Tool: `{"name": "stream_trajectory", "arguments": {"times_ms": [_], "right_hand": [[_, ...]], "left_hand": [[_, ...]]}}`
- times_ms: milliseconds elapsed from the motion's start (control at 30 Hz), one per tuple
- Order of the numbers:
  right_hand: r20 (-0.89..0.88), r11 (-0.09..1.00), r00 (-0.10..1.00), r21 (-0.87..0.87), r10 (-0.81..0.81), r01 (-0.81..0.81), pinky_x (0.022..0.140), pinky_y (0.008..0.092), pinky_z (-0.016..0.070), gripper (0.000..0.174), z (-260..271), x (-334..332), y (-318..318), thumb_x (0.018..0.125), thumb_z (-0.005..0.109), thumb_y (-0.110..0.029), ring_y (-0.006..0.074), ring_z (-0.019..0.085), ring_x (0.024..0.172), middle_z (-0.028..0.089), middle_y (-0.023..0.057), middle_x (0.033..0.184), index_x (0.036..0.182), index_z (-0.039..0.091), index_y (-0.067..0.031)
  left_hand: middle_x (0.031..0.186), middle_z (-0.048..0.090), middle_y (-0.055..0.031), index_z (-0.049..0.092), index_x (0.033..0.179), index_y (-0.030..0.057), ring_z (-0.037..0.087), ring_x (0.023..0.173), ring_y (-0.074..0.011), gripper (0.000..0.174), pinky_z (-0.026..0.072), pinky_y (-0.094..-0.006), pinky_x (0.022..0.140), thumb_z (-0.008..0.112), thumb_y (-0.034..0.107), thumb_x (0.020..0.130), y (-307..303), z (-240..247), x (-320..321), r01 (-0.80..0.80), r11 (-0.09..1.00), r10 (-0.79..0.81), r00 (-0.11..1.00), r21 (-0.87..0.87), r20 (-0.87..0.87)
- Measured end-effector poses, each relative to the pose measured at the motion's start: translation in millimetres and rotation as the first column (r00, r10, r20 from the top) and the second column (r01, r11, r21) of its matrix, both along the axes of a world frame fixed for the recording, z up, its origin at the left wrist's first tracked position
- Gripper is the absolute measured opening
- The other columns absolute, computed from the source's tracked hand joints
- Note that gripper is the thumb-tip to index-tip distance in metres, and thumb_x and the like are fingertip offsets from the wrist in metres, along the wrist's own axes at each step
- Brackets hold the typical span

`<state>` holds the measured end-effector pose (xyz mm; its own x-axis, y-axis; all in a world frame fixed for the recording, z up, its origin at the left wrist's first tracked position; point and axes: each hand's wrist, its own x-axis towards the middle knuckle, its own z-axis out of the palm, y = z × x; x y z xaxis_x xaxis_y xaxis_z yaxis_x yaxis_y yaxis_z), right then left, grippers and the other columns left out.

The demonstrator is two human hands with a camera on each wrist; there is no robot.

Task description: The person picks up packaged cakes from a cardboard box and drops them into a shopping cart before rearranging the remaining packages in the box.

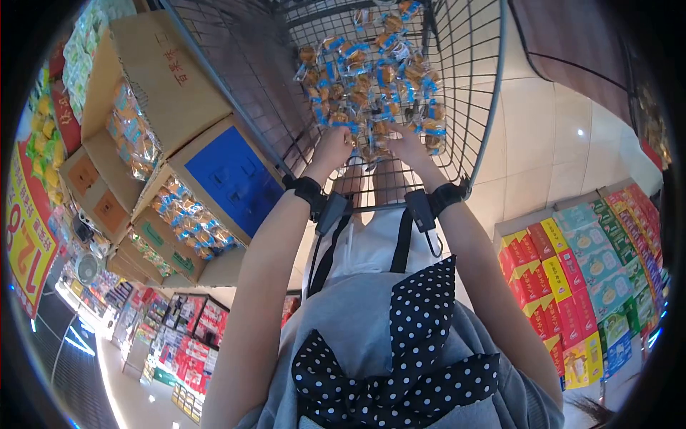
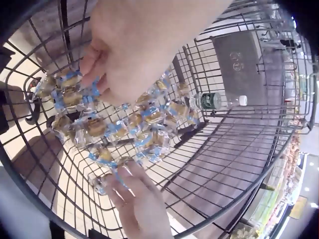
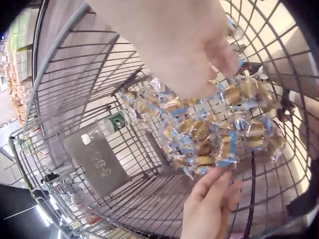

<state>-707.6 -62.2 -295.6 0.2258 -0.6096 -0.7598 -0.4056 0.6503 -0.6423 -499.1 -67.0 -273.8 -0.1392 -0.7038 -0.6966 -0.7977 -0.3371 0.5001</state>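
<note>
Small wrapped snacks with blue bands [image 1: 357,71] lie spread over the bottom of a wire shopping cart [image 1: 493,79]. At the cart's near end, my left hand [image 1: 334,148] has its fingers curled; in the right wrist view this hand [image 3: 212,204] pinches the edge of a wrapped snack [image 3: 227,149]. Close beside it, my right hand [image 1: 409,146] reaches into the same pile. The left wrist view shows that hand [image 2: 139,204] with its fingers round a wrapped snack [image 2: 128,168]. Its palm side is partly hidden.
A clear bottle with a green label [image 2: 209,101] lies farther down the cart, near a grey panel [image 2: 239,64]. Cardboard boxes of wrapped snacks [image 1: 168,71] stand left of the cart. Stacked colourful packages [image 1: 554,286] are at the right.
</note>
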Motion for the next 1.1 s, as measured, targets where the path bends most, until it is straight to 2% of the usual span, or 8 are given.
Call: {"name": "stream_trajectory", "arguments": {"times_ms": [67,100,233,467,600,700,833,1100], "right_hand": [[0.042,0.981,0.998,-0.190,-0.039,0.047,0.077,0.0330,0.0442,0.054,-36,10,-4,0.073,0.061,-0.020,0.0238,0.057,0.086,0.058,0.0155,0.097,0.121,0.042,-0.0029],[0.059,0.935,0.998,-0.354,0.008,0.013,0.057,0.0245,0.0441,0.058,-54,15,-6,0.078,0.053,-0.004,0.0109,0.054,0.065,0.058,0.0060,0.076,0.131,0.031,-0.0093],[0.343,0.995,0.935,0.064,-0.091,0.074,0.048,0.0257,0.0384,0.067,-55,39,-56,0.078,0.052,-0.005,0.0105,0.050,0.056,0.055,0.0055,0.066,0.135,0.018,-0.0093],[0.247,0.994,0.967,0.075,0.060,-0.081,0.045,0.0246,0.0384,0.067,-87,69,-85,0.076,0.054,-0.008,0.0110,0.048,0.053,0.056,0.0048,0.067,0.134,0.019,-0.0097],[0.030,0.996,0.999,0.091,0.011,-0.013,0.052,0.0291,0.0424,0.036,-97,62,-70,0.073,0.063,-0.015,0.0169,0.054,0.059,0.058,0.0090,0.070,0.104,0.049,-0.0006],[0.088,0.985,0.994,-0.166,0.060,-0.045,0.050,0.0225,0.0401,0.016,-114,49,-43,0.073,0.063,-0.009,0.0071,0.049,0.057,0.055,0.0011,0.067,0.082,0.051,-0.0010],[0.271,0.995,0.960,-0.061,-0.064,0.084,0.056,0.0206,0.0417,0.012,-16,34,-35,0.075,0.063,-0.006,0.0057,0.050,0.063,0.054,0.0000,0.067,0.075,0.051,-0.0024],[0.343,0.978,0.938,-0.173,-0.048,0.113,0.064,0.0200,0.0442,0.012,95,24,-33,0.074,0.064,-0.004,0.0049,0.052,0.070,0.055,0.0000,0.072,0.076,0.052,-0.0021]], "left_hand": [[0.096,0.058,-0.0192,0.055,0.099,0.0010,0.055,0.091,-0.0326,0.028,0.0444,-0.0394,0.077,0.051,0.011,0.073,-18,9,-4,-0.056,0.989,0.058,0.998,0.139,-0.015],[0.097,0.057,-0.0203,0.054,0.102,0.0005,0.055,0.092,-0.0322,0.030,0.0444,-0.0401,0.076,0.051,0.010,0.073,-13,-5,0,0.008,0.999,-0.008,1.000,0.041,0.013],[0.095,0.057,-0.0198,0.052,0.104,0.0004,0.055,0.090,-0.0326,0.033,0.0440,-0.0399,0.075,0.051,0.009,0.073,-24,-1,-5,-0.126,0.988,0.126,0.992,0.093,0.005],[0.094,0.057,-0.0187,0.051,0.100,0.0014,0.055,0.090,-0.0333,0.030,0.0430,-0.0392,0.076,0.053,0.016,0.074,-36,-14,-14,-0.345,0.937,0.346,0.938,0.059,-0.009],[0.101,0.056,-0.0187,0.047,0.109,0.0045,0.053,0.096,-0.0347,0.038,0.0416,-0.0395,0.081,0.047,0.028,0.080,-30,-30,-18,-0.479,0.860,0.477,0.877,0.173,0.057],[0.105,0.056,-0.0185,0.043,0.115,0.0059,0.052,0.099,-0.0358,0.045,0.0402,-0.0403,0.084,0.039,0.037,0.083,-5,-54,-16,-0.647,0.732,0.647,0.758,0.214,0.079],[0.101,0.058,-0.0188,0.043,0.115,0.0045,0.053,0.097,-0.0362,0.052,0.0390,-0.0413,0.085,0.033,0.045,0.085,-22,-7,-24,-0.759,0.626,0.730,0.652,0.182,0.208],[0.082,0.058,-0.0243,0.058,0.085,-0.0031,0.054,0.084,-0.0392,0.050,0.0404,-0.0426,0.072,0.032,0.039,0.089,-42,65,-42,-0.710,0.704,0.682,0.670,0.015,-0.292]]}}
